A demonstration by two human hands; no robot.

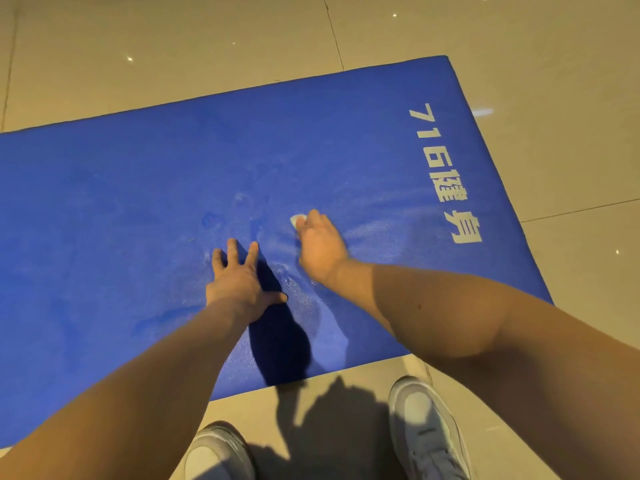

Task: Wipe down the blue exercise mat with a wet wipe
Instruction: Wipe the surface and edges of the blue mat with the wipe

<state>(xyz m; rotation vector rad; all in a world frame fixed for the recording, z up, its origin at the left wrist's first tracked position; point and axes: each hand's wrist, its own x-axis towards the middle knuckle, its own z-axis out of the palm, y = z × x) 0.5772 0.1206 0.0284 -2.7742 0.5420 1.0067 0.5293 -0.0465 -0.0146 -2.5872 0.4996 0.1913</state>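
Pressing flat, fingers spread, the left hand (pixel 239 282) braces on the blue mat (pixel 104 209); just beside it the right hand (pixel 320 247) pinches a wet wipe (pixel 297 220) against mid-mat. 2 shoes (pixel 426 427) stand at the near edge; tiled floor (pixel 173 64) borders the far edge and right end.

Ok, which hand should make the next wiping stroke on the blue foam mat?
The right hand: it holds the small white wet wipe against the blue foam exercise mat. The left hand lies flat on the mat, fingers spread.
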